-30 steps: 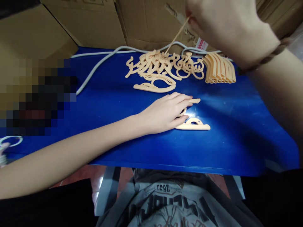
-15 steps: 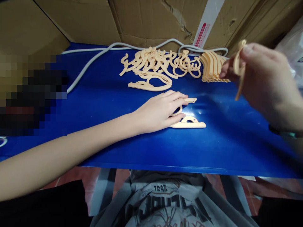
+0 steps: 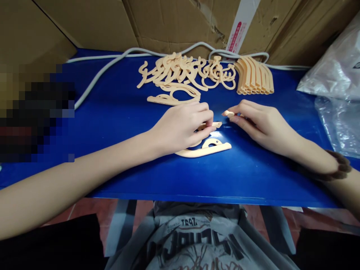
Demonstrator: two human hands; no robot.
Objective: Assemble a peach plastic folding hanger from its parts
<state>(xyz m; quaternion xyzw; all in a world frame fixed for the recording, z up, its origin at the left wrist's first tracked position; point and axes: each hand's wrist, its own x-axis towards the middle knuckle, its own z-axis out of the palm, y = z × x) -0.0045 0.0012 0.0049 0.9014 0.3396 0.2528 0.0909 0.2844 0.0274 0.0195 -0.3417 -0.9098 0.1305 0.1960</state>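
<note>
My left hand (image 3: 187, 123) is closed, thumb and fingers pinching a cream plastic hanger arm (image 3: 217, 124) whose end sticks out to the right. Just in front of that hand, a curved hanger arm (image 3: 204, 150) with a rounded loop lies on the blue table, partly under the fingers. Facing it from the right, my right hand (image 3: 255, 120) grips a small cream hanger part (image 3: 229, 113) between thumb and fingers; most of the part is hidden. A short gap separates the two held pieces.
Behind my hands lie a folded hanger (image 3: 174, 98), a heap of hanger hooks (image 3: 180, 71) and a neat row of curved hanger arms (image 3: 254, 77). A white cable (image 3: 104, 73) runs along cardboard boxes (image 3: 168, 22). Clear plastic bags (image 3: 334, 75) sit at the right.
My right hand has come down and left from above the row of arms, bringing the hanger part close to my left hand. My left fingers have curled from lying flat into a pinch.
</note>
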